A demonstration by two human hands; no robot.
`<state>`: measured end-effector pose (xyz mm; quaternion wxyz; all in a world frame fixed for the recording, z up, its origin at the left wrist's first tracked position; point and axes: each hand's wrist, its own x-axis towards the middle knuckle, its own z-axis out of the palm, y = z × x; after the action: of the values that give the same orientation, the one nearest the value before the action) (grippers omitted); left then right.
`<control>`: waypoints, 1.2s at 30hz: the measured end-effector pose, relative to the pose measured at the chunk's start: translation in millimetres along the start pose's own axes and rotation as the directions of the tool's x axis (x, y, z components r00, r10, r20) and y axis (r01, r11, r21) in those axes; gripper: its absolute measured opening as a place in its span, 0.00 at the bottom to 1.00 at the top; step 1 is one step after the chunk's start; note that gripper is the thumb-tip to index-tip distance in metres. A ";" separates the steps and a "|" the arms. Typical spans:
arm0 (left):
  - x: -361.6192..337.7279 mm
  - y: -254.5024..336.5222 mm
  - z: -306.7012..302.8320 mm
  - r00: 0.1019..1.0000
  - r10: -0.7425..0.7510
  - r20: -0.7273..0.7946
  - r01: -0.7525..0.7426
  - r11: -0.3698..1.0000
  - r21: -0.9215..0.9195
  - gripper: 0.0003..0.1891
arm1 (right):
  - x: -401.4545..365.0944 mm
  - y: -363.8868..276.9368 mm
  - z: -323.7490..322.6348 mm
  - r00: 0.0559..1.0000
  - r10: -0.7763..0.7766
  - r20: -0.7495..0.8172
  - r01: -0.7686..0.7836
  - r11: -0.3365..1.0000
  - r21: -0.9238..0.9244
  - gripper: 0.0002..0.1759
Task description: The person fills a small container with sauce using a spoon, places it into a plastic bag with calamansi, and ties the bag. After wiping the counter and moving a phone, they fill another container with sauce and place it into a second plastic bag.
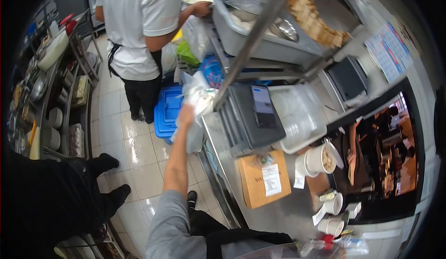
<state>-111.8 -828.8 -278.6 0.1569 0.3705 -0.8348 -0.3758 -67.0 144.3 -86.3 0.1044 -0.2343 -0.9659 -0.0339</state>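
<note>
My left hand (186, 115) is stretched out at the end of a bare forearm and grey sleeve. It touches a bunch of white, translucent plastic bags (200, 96) hanging at the corner of the steel counter. The fingers are blurred and partly lost in the plastic, so their grip cannot be made out. Below and left of the bags, on the floor, stands a blue lidded bin (167, 112). A dark grey machine (248, 122) with a phone (263, 105) on top sits to the right of the bags. My right hand is out of view.
A co-worker in a white shirt (139, 22) stands ahead, holding a bowl; another person in black (55, 194) is at left. A steel post (253, 40) rises near the bags. The counter (227, 159) holds a cardboard box (265, 177) and paper tubs (320, 160).
</note>
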 end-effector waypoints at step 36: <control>-331.7 188.9 -85.0 0.518 0.356 0.778 -0.053 0.921 -0.387 0.07 | -171.4 139.6 -0.8 0.895 0.427 -0.129 -0.430 0.903 0.002 0.35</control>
<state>63.9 -544.3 -75.9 -0.1591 0.0136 -0.7742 -0.6125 146.2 191.8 -120.5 0.1673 -0.4398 -0.8816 -0.0377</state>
